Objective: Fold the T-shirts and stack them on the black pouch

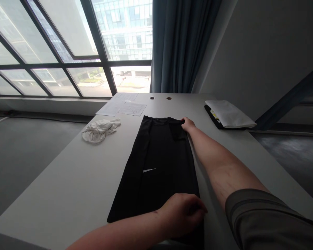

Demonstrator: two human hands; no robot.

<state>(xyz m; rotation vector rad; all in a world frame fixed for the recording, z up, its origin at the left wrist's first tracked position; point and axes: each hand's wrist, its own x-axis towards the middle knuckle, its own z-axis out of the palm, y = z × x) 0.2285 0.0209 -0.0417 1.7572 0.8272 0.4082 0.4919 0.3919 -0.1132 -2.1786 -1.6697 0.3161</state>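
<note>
White cloth (100,131): lies crumpled on the worktop (54,194), left of frame
Black garment (161,152): stretches flat down the frame's centre
Left hand (184,212): half-curled over the garment's lower right edge, bottom centre; cannot tell if it grips
Right hand (187,124): pinches the garment's far right corner, right of centre
White-topped bundle (228,113): rests at right

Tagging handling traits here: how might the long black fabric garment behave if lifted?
The long black fabric garment would probably sag, as it lies thin against the white table. Lifted by the far corner at the right hand, it might droop unevenly. Rolling seems unlikely, as it lies flat.
</note>
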